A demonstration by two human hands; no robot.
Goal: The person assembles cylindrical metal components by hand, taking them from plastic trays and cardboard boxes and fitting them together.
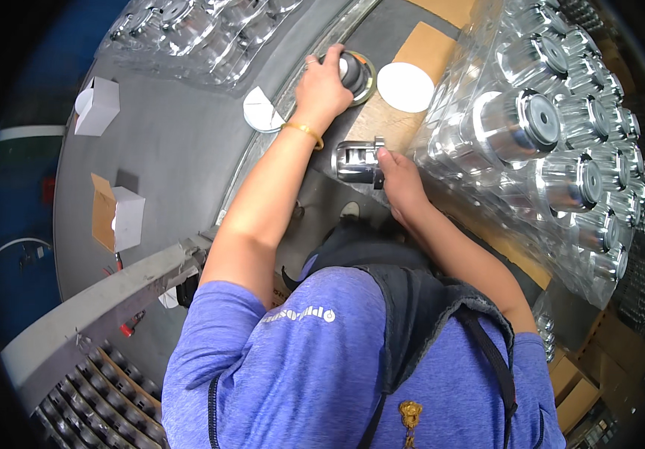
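Right hand [399, 177] gripping chrome cylinder [357, 162], long axis sideways.
Left hand [324, 84] ahead, closed over round speaker part [361, 75].

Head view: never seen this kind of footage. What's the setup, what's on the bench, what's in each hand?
It is one picture from a wide fisheye camera worn on a person's head, looking down, so straight edges bend near the rim. There is no robot, only two bare hands.

The left hand, with a gold bracelet on the wrist, rests on a round part with a brass-coloured rim on the bench. The right hand grips a shiny metal cylinder.

Beside them lie a white disc and brown cardboard. To the right stand rows of polished metal parts in clear plastic trays. On the grey surface to the left sit two small white boxes.
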